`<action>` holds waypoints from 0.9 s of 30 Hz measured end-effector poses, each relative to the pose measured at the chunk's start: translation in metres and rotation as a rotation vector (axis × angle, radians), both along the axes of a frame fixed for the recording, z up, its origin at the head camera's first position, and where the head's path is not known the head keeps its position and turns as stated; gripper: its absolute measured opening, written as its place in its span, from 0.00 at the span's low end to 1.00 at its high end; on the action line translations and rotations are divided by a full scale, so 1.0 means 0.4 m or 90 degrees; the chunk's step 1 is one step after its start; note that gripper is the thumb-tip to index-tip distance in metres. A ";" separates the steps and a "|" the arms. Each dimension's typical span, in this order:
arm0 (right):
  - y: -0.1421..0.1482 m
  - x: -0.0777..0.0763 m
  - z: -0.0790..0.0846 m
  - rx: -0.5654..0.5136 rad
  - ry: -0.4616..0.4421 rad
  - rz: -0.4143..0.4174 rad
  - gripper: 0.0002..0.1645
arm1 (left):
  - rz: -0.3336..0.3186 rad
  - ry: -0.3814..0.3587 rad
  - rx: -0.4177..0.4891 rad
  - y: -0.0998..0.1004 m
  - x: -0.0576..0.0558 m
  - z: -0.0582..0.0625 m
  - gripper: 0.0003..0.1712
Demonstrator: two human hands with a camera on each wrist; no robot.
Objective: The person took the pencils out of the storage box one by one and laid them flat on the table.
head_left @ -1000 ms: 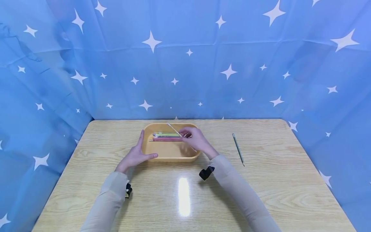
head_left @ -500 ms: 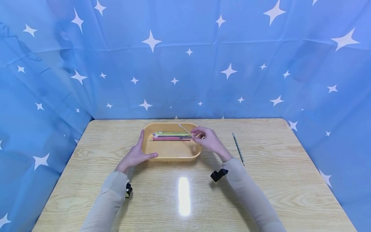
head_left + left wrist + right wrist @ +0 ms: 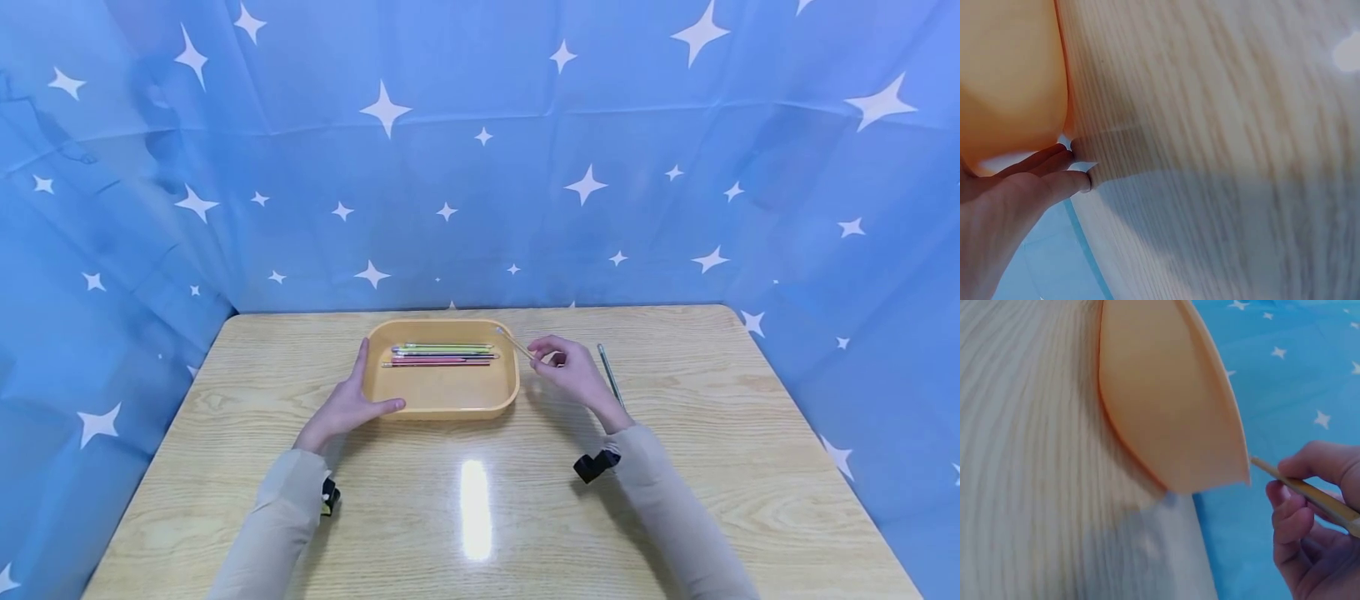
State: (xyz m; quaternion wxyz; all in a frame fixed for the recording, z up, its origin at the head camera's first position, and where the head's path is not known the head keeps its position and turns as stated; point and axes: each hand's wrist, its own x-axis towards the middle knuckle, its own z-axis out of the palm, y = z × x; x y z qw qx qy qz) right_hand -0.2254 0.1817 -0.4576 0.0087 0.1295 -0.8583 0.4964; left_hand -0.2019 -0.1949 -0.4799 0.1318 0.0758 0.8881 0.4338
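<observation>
In the head view a yellow-orange plastic tray (image 3: 442,414) lies near the table's far side, with several colored pencils (image 3: 442,357) side by side in it. My left hand (image 3: 345,410) rests against its left front corner, thumb along the front rim and fingers stretched along the left side. In the left wrist view, fingertips (image 3: 1082,181) show beside the tray's outer wall. My right hand (image 3: 573,371) is just beyond the tray's right rim, pinching a pale yellow pencil (image 3: 1310,490) between thumb and fingers. Its eraser end points back over the rim.
A dark green pencil (image 3: 610,375) lies on the wooden table (image 3: 375,517) right of the tray, partly behind the right hand and wrist. A blue curtain (image 3: 465,192) with white stars stands behind the table and along both sides.
My right hand has moved rightward with the pale yellow pencil, from above the tray to past its right rim. The left hand has stayed on the tray.
</observation>
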 end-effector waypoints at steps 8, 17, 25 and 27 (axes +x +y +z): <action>0.063 0.018 -0.020 0.014 0.007 -0.034 0.12 | 0.000 0.003 0.008 0.001 0.000 -0.005 0.74; 0.148 0.043 -0.046 0.027 -0.026 -0.079 0.14 | 0.006 0.000 0.005 0.002 0.002 -0.006 0.74; 0.217 0.058 -0.074 0.045 -0.022 -0.120 0.14 | 0.004 -0.003 0.004 0.001 0.001 -0.005 0.74; 0.232 0.058 -0.085 0.053 -0.012 -0.123 0.14 | 0.003 -0.003 0.004 0.002 0.001 -0.006 0.74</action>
